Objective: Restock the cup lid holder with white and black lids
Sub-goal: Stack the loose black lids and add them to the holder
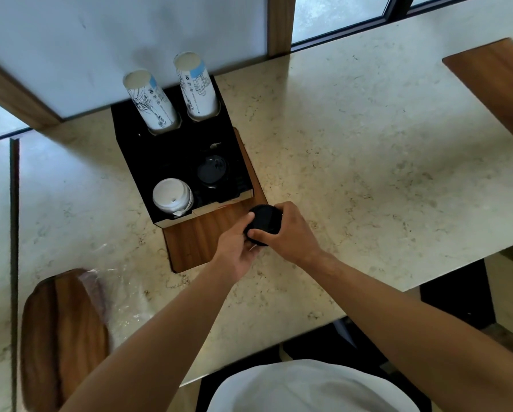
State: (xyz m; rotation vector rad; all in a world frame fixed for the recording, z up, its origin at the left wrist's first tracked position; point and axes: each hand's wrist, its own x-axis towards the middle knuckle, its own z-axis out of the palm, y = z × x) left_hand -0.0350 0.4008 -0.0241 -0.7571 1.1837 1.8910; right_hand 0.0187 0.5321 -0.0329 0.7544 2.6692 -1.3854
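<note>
Counter w/ lid holder far-left of hands. Black slot up-left of black lids, right hand nearer. Both grips closed on stack, left hand pinching its near-left edge.

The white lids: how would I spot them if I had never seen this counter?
Find the black holder on the marble counter, with two stacks of paper cups at its back. The white lids sit in its front left compartment, the only pale stack there; the compartment beside it holds black lids.
</note>
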